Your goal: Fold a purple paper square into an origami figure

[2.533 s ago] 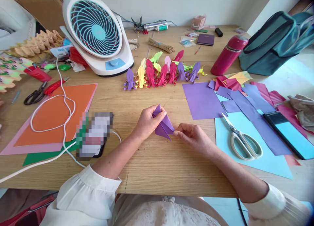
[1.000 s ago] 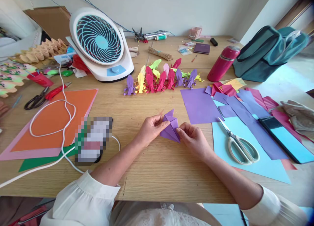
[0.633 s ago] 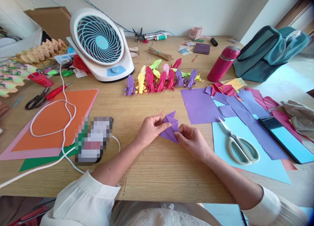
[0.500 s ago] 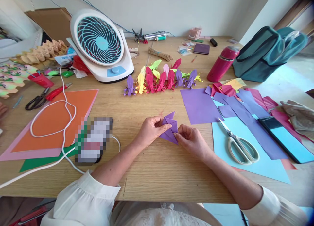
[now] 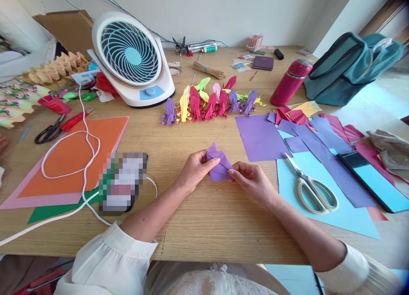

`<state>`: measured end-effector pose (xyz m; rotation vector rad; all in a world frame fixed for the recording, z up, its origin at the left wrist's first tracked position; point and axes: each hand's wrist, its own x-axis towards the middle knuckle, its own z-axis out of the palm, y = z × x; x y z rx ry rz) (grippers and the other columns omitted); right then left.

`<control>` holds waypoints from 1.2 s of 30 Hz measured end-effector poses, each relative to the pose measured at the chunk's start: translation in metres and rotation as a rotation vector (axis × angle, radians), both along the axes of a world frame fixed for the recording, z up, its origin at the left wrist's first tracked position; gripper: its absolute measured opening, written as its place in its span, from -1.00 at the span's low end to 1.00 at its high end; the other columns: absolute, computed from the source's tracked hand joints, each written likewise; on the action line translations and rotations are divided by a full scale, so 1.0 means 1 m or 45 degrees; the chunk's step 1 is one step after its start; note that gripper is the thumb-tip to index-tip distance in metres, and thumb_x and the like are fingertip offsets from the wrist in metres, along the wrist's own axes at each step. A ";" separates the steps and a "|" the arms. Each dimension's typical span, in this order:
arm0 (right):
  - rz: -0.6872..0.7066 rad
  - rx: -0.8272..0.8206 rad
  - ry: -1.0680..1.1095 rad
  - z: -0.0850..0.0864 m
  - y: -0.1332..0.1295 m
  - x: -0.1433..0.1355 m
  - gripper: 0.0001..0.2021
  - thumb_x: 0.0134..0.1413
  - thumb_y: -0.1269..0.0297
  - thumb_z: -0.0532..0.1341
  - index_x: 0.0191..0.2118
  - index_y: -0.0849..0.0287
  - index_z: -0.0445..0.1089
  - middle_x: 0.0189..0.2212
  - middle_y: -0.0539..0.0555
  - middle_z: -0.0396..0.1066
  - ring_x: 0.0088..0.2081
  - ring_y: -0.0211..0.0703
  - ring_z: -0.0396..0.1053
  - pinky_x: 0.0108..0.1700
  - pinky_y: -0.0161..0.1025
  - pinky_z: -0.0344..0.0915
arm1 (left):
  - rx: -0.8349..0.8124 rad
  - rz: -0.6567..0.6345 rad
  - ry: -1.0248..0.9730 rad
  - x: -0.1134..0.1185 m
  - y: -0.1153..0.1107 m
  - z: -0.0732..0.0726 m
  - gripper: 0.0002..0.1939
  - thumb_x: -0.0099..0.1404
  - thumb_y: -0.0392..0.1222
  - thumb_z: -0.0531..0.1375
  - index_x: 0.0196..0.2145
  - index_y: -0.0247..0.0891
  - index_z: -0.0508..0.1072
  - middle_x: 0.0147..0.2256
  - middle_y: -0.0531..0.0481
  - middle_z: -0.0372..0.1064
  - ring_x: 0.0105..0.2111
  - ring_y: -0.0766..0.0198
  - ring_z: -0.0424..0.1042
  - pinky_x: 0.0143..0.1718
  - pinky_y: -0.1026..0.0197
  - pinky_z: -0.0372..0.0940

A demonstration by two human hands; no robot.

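Both hands are pinching a purple fold (image 5: pixel 219 165) just above the table (image 5: pixel 198 227): the left hand (image 5: pixel 195 172) is gripping its left edge, the right hand (image 5: pixel 252 182) its right corner. A flap is seemingly being flattened mid-fold; next calls for aligned edges and a firm crease. Since half a second ago, the lower point is tucking away, leaving the fold squarer.

No legible text, label, brand, number or sign anywhere in view. Fan (image 5: pixel 132 56): control panel unmarked at this resolution. Flask (image 5: pixel 289 82), notebook (image 5: pixel 263 62), tube (image 5: pixel 201 46) at far edge of worktop (image 5: pixel 198 227): any print too small to read. Object near left: pixelated, unreadable.
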<state>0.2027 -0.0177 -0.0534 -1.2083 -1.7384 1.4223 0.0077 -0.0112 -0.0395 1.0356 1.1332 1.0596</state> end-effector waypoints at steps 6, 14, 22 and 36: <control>-0.083 -0.143 0.066 0.007 0.004 0.003 -0.51 0.11 -0.23 0.21 -0.48 0.14 0.33 -0.57 -0.01 0.33 -0.52 -0.27 0.15 -0.47 -0.28 0.08 | 0.276 0.011 0.271 -0.006 -0.002 0.000 -0.70 0.34 0.01 0.19 -0.14 -0.28 0.39 -0.30 -0.03 0.45 -0.36 0.29 0.45 -0.43 0.30 0.35; -0.128 -0.447 0.257 0.014 0.009 0.011 -0.50 -0.10 -0.22 0.36 -0.52 0.17 0.33 -0.60 -0.02 0.33 -0.57 -0.35 0.17 -0.50 -0.32 0.09 | 1.607 -0.189 1.274 -0.024 -0.002 0.011 -0.64 0.40 -0.43 0.10 0.07 -0.15 0.41 0.15 -0.11 0.41 0.28 0.12 0.26 0.26 -0.03 0.19; 0.184 -0.160 -0.334 0.021 0.000 0.023 -0.56 0.22 -0.08 0.15 -0.54 0.14 0.33 -0.63 -0.01 0.33 -0.58 -0.28 0.19 -0.50 -0.27 0.09 | 1.649 -0.465 1.249 -0.024 -0.019 -0.008 -0.77 0.44 -0.40 0.10 -0.10 -0.22 0.52 -0.03 -0.10 0.57 0.05 0.18 0.52 0.13 0.06 0.40; 0.445 1.243 -0.621 -0.005 -0.040 0.023 -0.86 0.32 0.36 0.15 -0.07 0.24 0.39 -0.18 0.22 0.44 -0.20 -0.01 0.31 -0.17 -0.07 0.33 | 1.535 -0.396 1.361 -0.024 -0.059 -0.022 -0.84 0.42 -0.41 0.12 -0.12 -0.37 0.48 -0.06 -0.20 0.56 -0.02 0.18 0.56 0.06 0.12 0.49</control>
